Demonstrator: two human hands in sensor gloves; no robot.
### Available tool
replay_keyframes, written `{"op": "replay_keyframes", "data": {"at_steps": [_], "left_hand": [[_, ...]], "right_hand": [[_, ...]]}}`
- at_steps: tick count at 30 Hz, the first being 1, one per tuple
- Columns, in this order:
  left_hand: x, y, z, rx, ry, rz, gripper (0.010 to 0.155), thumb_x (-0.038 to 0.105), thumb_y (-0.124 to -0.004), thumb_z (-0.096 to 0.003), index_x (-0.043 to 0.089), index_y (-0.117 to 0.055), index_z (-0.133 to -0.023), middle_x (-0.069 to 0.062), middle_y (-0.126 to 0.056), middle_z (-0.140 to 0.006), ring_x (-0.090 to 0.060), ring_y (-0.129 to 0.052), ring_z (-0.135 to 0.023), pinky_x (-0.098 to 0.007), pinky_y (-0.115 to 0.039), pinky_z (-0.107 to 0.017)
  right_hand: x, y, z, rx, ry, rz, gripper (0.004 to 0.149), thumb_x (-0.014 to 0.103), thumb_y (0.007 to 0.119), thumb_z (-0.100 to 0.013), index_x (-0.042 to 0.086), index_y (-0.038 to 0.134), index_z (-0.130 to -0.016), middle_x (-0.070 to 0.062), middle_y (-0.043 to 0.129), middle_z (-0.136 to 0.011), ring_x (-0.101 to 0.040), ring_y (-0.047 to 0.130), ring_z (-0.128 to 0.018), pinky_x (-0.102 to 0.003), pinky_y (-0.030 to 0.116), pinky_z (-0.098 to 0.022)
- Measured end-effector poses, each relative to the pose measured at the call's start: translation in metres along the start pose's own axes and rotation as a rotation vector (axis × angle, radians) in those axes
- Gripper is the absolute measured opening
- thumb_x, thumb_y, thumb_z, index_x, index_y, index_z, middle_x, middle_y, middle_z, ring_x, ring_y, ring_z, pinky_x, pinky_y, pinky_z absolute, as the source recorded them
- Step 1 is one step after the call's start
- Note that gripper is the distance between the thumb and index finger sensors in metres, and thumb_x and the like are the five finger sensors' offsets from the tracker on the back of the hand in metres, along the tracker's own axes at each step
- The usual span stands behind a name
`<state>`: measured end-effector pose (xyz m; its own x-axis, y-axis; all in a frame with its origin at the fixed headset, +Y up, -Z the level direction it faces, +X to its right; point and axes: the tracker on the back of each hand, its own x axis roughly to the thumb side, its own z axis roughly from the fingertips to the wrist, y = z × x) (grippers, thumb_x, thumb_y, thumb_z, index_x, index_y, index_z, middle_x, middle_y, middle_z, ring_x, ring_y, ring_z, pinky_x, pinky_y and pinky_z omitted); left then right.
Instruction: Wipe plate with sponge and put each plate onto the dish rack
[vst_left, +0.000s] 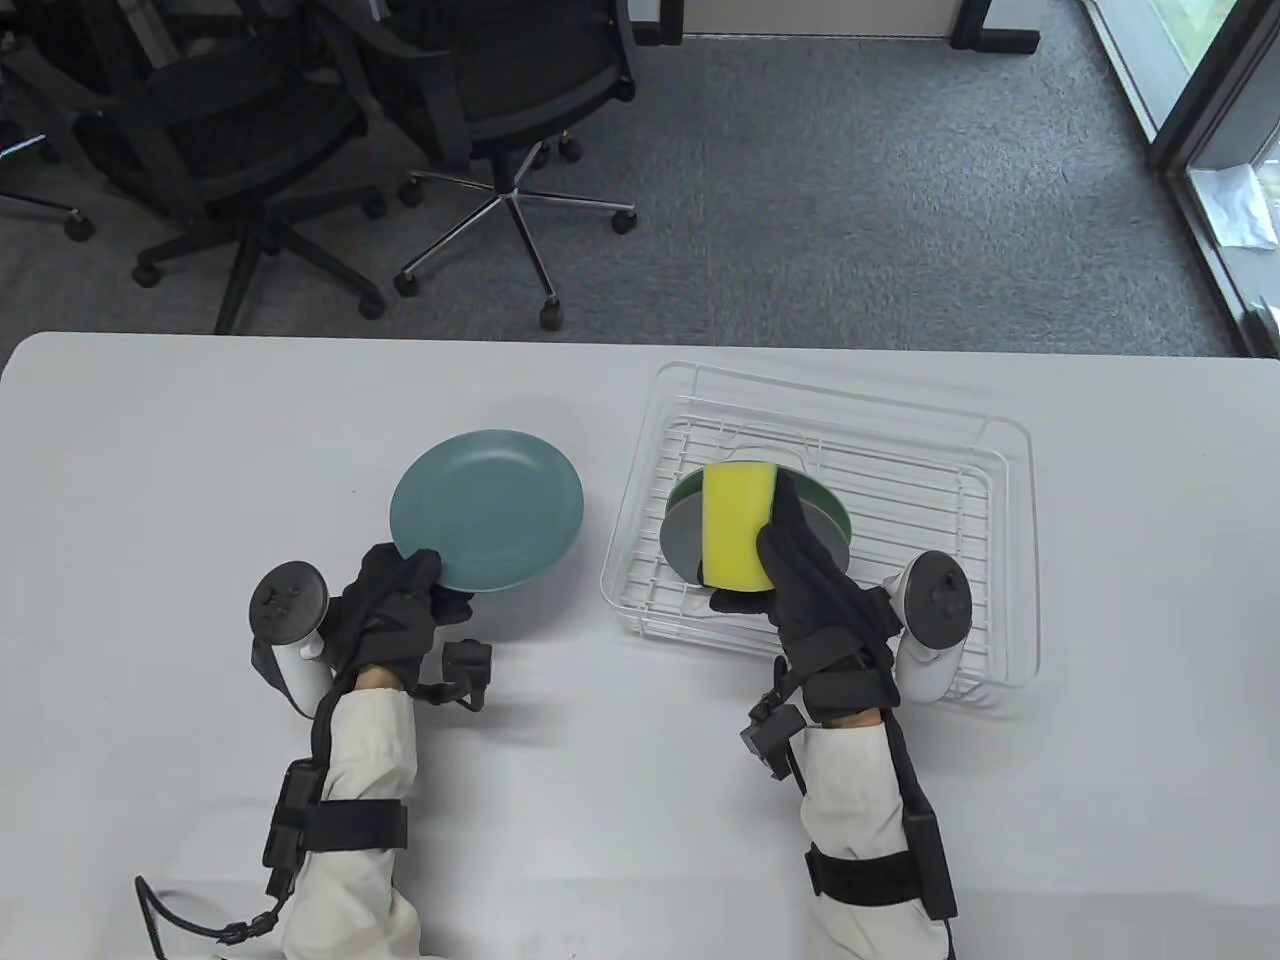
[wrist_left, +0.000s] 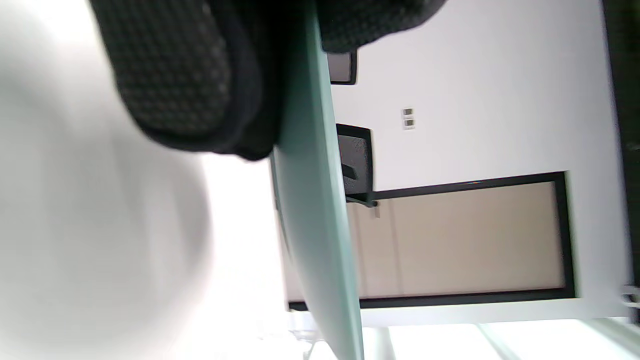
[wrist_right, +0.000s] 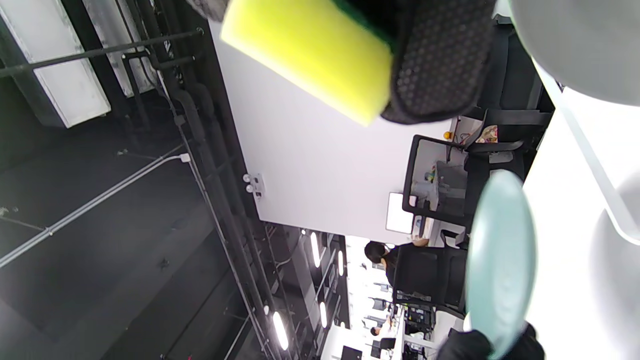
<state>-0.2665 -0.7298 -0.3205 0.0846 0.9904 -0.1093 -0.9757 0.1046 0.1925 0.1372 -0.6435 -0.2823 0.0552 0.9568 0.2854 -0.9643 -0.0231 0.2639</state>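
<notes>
Table view: the left hand (vst_left: 395, 605) holds the teal plate (vst_left: 487, 510) by its near rim, its grip pinched over the edge, so the plate stretches away from the fingers toward the far side of the desk (vst_left: 150, 480) and seems tilted up off it. The right hand (vst_left: 810, 580) is over the white wire dish rack (vst_left: 1000, 500), its grip closed around the yellow sponge (vst_left: 738, 525), whose long axis runs away from the person. Beneath the sponge, a grey plate (vst_left: 680, 535) and a green plate (vst_left: 828, 510) already lie stacked in the rack. The teal plate is to the left of the sponge, well apart from it, across the rack's left wall. I judge that the wipe depends on closing that sideways gap; the sponge hand is the one that must travel left, or the plate right.

Left wrist view: the teal plate (wrist_left: 312, 210) is seen edge-on, a thin band running down from the gloved fingers (wrist_left: 175, 75), which clamp its rim from both faces.

Right wrist view: the sponge (wrist_right: 310, 47) sits at the top, held by a gloved finger (wrist_right: 440, 60). The teal plate (wrist_right: 500, 265) shows lower down, well apart, gripped at its bottom edge by the other glove (wrist_right: 470, 347). Part of a grey plate (wrist_right: 575, 45) fills the upper right corner.
</notes>
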Motion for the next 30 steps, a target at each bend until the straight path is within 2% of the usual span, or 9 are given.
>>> {"op": "replay_keyframes", "data": {"at_steps": [5, 9, 14, 19, 22, 26, 30], "left_hand": [[0.024, -0.011, 0.011, -0.116, -0.068, 0.134, 0.055, 0.02, -0.072, -0.0528, -0.016, -0.061, -0.093, -0.03, -0.09, -0.078, -0.034, -0.108, -0.053, -0.022, -0.101, -0.026], [0.038, -0.024, 0.021, -0.189, -0.121, 0.166, 0.054, 0.019, -0.073, -0.0524, -0.016, -0.061, -0.092, -0.031, -0.089, -0.078, -0.036, -0.108, -0.053, -0.024, -0.102, -0.026], [0.05, -0.038, 0.029, -0.294, -0.172, 0.18, 0.053, 0.015, -0.071, -0.0528, -0.017, -0.059, -0.093, -0.033, -0.086, -0.081, -0.039, -0.107, -0.055, -0.029, -0.102, -0.027], [0.058, -0.04, 0.035, -0.288, -0.205, 0.149, 0.053, 0.015, -0.071, -0.0526, -0.016, -0.058, -0.093, -0.034, -0.084, -0.083, -0.042, -0.105, -0.06, -0.034, -0.102, -0.029], [0.06, -0.042, 0.037, -0.292, -0.216, 0.166, 0.053, 0.015, -0.071, -0.0529, -0.015, -0.056, -0.094, -0.034, -0.083, -0.085, -0.044, -0.103, -0.062, -0.035, -0.101, -0.03], [0.066, -0.047, 0.042, -0.309, -0.265, 0.143, 0.055, 0.017, -0.072, -0.0541, -0.014, -0.055, -0.096, -0.034, -0.079, -0.09, -0.047, -0.099, -0.067, -0.038, -0.099, -0.034], [0.074, -0.054, 0.049, -0.319, -0.355, 0.101, 0.057, 0.02, -0.072, -0.0556, -0.013, -0.053, -0.098, -0.036, -0.076, -0.092, -0.049, -0.097, -0.07, -0.038, -0.099, -0.036]], "right_hand": [[0.006, 0.01, 0.0, 0.028, -0.018, 0.029, 0.061, 0.034, 0.05, -0.071, 0.006, 0.023, -0.118, -0.04, 0.058, -0.103, -0.049, 0.079, -0.077, -0.047, 0.078, -0.057], [0.012, 0.02, 0.0, 0.047, -0.038, 0.066, 0.061, 0.034, 0.05, -0.071, 0.006, 0.024, -0.118, -0.04, 0.059, -0.103, -0.049, 0.079, -0.077, -0.047, 0.078, -0.056], [0.018, 0.033, 0.0, 0.048, -0.061, 0.209, 0.062, 0.035, 0.052, -0.07, 0.006, 0.027, -0.118, -0.04, 0.06, -0.101, -0.049, 0.078, -0.074, -0.047, 0.078, -0.056], [0.022, 0.039, 0.002, -0.039, -0.088, 0.441, 0.061, 0.033, 0.058, -0.067, 0.006, 0.036, -0.117, -0.042, 0.064, -0.1, -0.052, 0.08, -0.072, -0.05, 0.079, -0.053], [0.024, 0.05, 0.002, -0.07, -0.117, 0.694, 0.061, 0.031, 0.066, -0.063, 0.006, 0.047, -0.115, -0.04, 0.067, -0.1, -0.055, 0.079, -0.072, -0.054, 0.078, -0.052], [0.027, 0.072, 0.001, -0.003, -0.154, 1.097, 0.06, 0.032, 0.071, -0.06, 0.011, 0.055, -0.113, -0.037, 0.07, -0.1, -0.055, 0.079, -0.074, -0.055, 0.077, -0.054], [0.025, 0.094, 0.002, 0.06, -0.164, 1.382, 0.058, 0.033, 0.074, -0.058, 0.016, 0.059, -0.111, -0.034, 0.07, -0.103, -0.055, 0.076, -0.079, -0.056, 0.075, -0.057]]}}
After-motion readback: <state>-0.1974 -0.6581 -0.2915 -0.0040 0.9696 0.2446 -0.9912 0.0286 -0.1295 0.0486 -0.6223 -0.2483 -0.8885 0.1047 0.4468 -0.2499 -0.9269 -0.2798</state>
